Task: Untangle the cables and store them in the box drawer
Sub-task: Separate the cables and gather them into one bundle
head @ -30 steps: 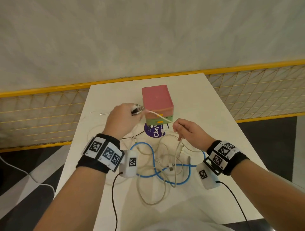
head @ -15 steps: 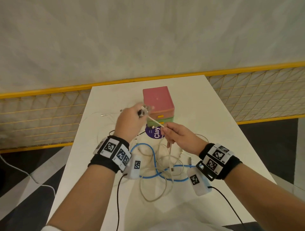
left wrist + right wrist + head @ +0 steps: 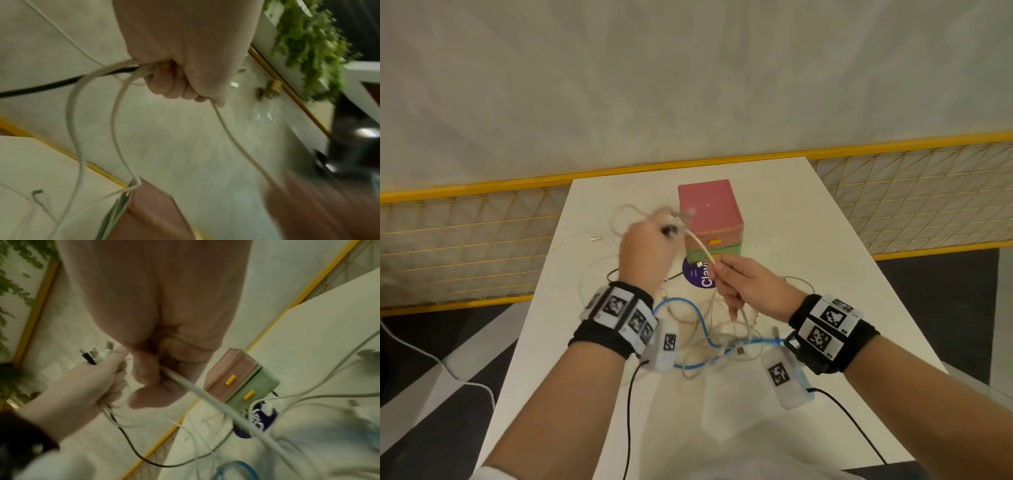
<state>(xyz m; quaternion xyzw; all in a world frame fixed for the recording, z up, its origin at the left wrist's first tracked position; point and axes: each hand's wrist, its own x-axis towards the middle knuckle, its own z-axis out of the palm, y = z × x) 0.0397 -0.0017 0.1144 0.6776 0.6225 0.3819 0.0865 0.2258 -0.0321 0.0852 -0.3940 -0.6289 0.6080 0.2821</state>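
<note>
Left hand (image 3: 645, 255) fists my bundle of plug ends; white cable (image 3: 700, 247) runs taut, diagonally down-right, into right hand (image 3: 748, 287) pinch. Tangle below grips; drawer box (image 3: 710, 212) just beyond.

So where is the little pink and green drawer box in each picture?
Head view: the small pink-over-green plastic drawer box stands at the table's middle, just beyond both hands.
Left wrist view: only its pink top shows, at the bottom edge, blurred.
Right wrist view: it sits tilted at right of centre, both yellow handles showing.
Shared landmark: the pale cable stretched between the hands, seen in all three views.
</note>
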